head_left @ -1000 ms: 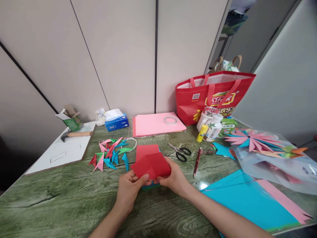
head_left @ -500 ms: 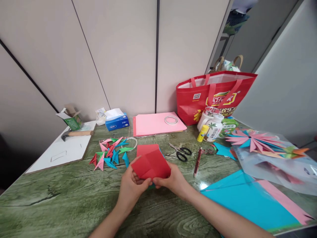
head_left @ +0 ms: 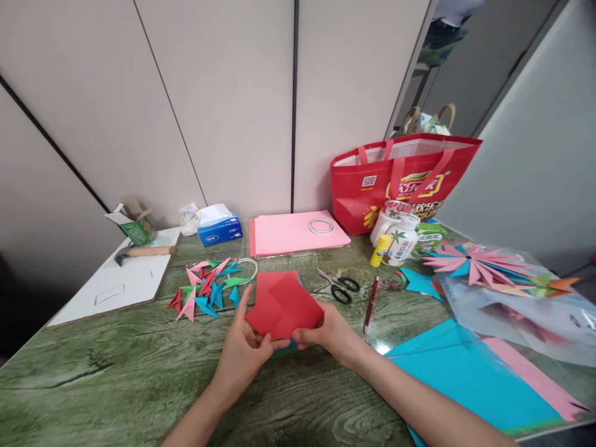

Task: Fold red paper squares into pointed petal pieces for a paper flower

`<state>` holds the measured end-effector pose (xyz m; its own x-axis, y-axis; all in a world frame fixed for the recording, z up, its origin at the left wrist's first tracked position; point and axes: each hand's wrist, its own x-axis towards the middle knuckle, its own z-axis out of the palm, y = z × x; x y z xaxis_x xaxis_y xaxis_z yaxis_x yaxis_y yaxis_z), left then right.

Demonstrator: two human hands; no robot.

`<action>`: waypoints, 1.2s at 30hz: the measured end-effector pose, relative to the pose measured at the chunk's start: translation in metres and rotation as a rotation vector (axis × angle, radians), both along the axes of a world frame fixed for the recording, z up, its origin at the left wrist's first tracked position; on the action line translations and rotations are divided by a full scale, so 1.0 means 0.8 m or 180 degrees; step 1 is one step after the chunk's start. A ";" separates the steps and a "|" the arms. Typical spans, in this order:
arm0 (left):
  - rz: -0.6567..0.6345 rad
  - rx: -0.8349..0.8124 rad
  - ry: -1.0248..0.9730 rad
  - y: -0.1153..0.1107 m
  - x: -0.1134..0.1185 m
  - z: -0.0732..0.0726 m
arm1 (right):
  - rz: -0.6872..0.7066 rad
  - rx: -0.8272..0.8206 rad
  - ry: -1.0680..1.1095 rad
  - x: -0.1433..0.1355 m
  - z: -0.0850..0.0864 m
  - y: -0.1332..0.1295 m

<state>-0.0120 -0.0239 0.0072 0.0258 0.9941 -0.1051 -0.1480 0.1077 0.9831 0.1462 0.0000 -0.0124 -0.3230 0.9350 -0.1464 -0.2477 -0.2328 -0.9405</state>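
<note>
A red sheet of paper [head_left: 284, 310] is held between my two hands, tilted a little above the table. My left hand [head_left: 244, 344] pinches its lower left edge, with the index finger stretched up along the side. At the lower right corner my right hand [head_left: 328, 332] grips the same sheet, thumb on top. Beneath and behind it lies a stack of paper squares [head_left: 272, 279], red on top, with blue and green edges peeking out. Folded paper pieces [head_left: 205, 288] in pink, red, blue and green lie to the left. Scissors [head_left: 339, 287] rest to the right.
A pencil [head_left: 371, 304], a glue stick [head_left: 380, 249] and a white jar [head_left: 403, 242] stand or lie at right. Blue sheets [head_left: 470, 379] cover the right front. Behind are pink paper [head_left: 288, 233], a red bag [head_left: 363, 208] and a tissue box [head_left: 220, 230]. A hammer [head_left: 149, 250] lies left.
The red sheet has turned and flattened in my hands. My left index finger has straightened along its left side, and the thumbs have moved apart.
</note>
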 end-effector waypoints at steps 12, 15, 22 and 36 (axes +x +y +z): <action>-0.0103 0.0692 -0.0147 0.002 -0.004 -0.006 | -0.0354 -0.0102 0.0547 -0.001 -0.009 0.001; -0.0286 0.0741 0.0499 -0.003 -0.002 -0.014 | -0.0161 0.0035 0.0524 -0.006 -0.009 -0.005; 0.0243 0.0751 0.1283 0.004 -0.009 -0.014 | -0.0147 0.0401 0.0372 -0.009 -0.009 -0.007; 0.0147 0.0521 0.1022 0.016 -0.021 -0.008 | -0.0121 0.1627 -0.0300 -0.006 -0.014 -0.013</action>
<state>-0.0287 -0.0109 0.0009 -0.0279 0.9978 0.0601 0.1699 -0.0545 0.9839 0.1414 -0.0100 -0.0238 -0.2948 0.9055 0.3052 -0.1557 0.2696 -0.9503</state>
